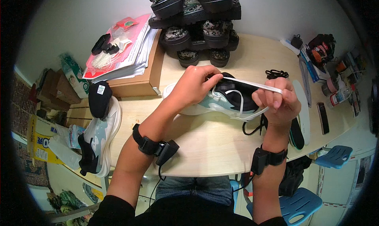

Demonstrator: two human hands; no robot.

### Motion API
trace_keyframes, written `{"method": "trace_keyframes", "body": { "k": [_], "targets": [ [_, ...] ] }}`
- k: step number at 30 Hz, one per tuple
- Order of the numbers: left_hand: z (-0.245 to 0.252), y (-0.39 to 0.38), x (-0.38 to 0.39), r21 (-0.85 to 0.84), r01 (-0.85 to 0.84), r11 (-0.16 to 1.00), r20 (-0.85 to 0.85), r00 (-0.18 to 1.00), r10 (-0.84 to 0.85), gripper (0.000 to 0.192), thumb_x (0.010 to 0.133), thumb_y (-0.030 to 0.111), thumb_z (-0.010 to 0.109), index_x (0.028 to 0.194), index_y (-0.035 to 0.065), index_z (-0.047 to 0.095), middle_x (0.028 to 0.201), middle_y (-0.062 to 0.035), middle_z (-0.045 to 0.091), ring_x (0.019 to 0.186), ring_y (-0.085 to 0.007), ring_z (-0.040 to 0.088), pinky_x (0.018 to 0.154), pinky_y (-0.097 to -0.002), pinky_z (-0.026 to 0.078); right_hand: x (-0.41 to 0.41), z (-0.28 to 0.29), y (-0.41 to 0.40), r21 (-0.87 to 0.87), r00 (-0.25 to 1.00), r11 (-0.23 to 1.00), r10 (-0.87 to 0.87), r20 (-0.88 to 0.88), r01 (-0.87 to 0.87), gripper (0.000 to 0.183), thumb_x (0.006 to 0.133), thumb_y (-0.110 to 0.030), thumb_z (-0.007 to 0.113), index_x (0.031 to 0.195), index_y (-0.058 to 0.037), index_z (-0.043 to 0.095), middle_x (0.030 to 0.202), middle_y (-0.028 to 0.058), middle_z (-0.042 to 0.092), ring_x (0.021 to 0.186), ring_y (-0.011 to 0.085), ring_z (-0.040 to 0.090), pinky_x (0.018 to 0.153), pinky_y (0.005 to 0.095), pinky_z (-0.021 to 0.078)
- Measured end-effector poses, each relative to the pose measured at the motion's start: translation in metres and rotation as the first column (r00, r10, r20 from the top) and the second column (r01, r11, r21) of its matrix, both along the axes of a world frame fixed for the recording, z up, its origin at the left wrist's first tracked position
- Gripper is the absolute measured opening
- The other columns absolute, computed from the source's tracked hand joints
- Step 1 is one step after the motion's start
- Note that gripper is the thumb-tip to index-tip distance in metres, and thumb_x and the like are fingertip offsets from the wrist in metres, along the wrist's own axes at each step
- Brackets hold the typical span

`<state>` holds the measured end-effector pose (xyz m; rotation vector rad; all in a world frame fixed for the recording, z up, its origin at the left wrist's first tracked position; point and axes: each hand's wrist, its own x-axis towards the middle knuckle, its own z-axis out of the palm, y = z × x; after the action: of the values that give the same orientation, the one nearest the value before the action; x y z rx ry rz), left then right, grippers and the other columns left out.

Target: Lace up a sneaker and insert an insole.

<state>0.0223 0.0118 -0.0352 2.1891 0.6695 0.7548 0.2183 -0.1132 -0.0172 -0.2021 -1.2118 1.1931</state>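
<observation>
A white and pale blue-green sneaker (207, 106) with a black collar lies on the wooden table (207, 143) before me. My left hand (197, 84) is over its upper and pinches a white shoelace near the black tongue. The flat white shoelace (251, 84) stretches across to my right hand (278, 100), whose curled fingers grip it. A loose lace end loops over the black collar. Below my right hand, part of a black lace (254, 128) lies on the table. The matching sneaker (102, 137), with a black insert at its top, lies at the left edge.
Camouflage shoes (216, 33) are stacked at the back. Papers and small packets rest on a cardboard box (136, 87). To the right are a coiled black lace (276, 74), insoles (301, 113), a phone (323, 118) and a bottle (339, 97). Blue chairs (299, 206) stand beyond the table edge.
</observation>
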Motion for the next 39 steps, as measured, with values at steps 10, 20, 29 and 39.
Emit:
{"method": "trace_keyframes", "body": {
  "k": [10, 20, 29, 39],
  "targets": [
    [-0.001, -0.009, 0.003, -0.019, 0.067, 0.998, 0.151, 0.987, -0.063, 0.019, 0.088, 0.012, 0.065, 0.103, 0.0006, 0.065, 0.091, -0.0097, 0.067, 0.083, -0.0141, 0.063, 0.07, -0.0274, 0.052, 0.002, 0.007, -0.006, 0.026, 0.998, 0.998, -0.06, 0.013, 0.06, 0.027, 0.096, -0.025, 0.051, 0.079, -0.006, 0.059, 0.052, 0.002, 0.05, 0.044, 0.0088, 0.032, 0.048, 0.0258, 0.0271],
    [0.018, -0.032, 0.004, 0.056, 0.021, 0.998, 0.017, 1.0, -0.022, 0.017, 0.079, 0.009, 0.073, 0.085, 0.0015, 0.059, 0.064, -0.0076, 0.051, 0.056, -0.0176, 0.052, 0.053, -0.0313, 0.042, -0.016, 0.004, -0.009, 0.147, 0.986, 0.975, 0.165, 0.007, -0.164, 0.026, 0.093, -0.022, 0.061, 0.086, 0.0019, 0.067, 0.055, 0.0054, 0.054, 0.043, 0.0097, 0.04, 0.045, 0.0272, 0.0267],
    [0.024, -0.027, -0.012, 0.306, 0.072, 0.949, -0.153, 0.988, -0.026, 0.035, 0.076, 0.026, 0.079, 0.094, 0.0032, 0.059, 0.095, -0.0136, 0.056, 0.085, -0.0304, 0.057, 0.071, -0.037, 0.047, -0.017, 0.01, -0.005, -0.031, 0.517, 0.638, -0.594, 0.617, 0.77, 0.019, 0.094, -0.013, 0.056, 0.088, 0.0014, 0.066, 0.071, 0.0007, 0.059, 0.066, 0.007, 0.051, 0.061, 0.0217, 0.0412],
    [0.033, -0.005, -0.037, 0.118, 0.198, 0.973, -0.676, 0.734, -0.067, 0.062, 0.066, 0.012, 0.079, 0.124, 0.0116, 0.057, 0.114, -0.0155, 0.059, 0.111, -0.034, 0.053, 0.095, -0.0409, 0.044, -0.043, 0.008, -0.002, 0.149, 0.446, 0.786, -0.484, 0.753, 0.6, 0.015, 0.093, -0.011, 0.054, 0.087, 0.0028, 0.059, 0.081, 0.0124, 0.056, 0.075, 0.0228, 0.055, 0.072, 0.0319, 0.0445]
  ]
}}
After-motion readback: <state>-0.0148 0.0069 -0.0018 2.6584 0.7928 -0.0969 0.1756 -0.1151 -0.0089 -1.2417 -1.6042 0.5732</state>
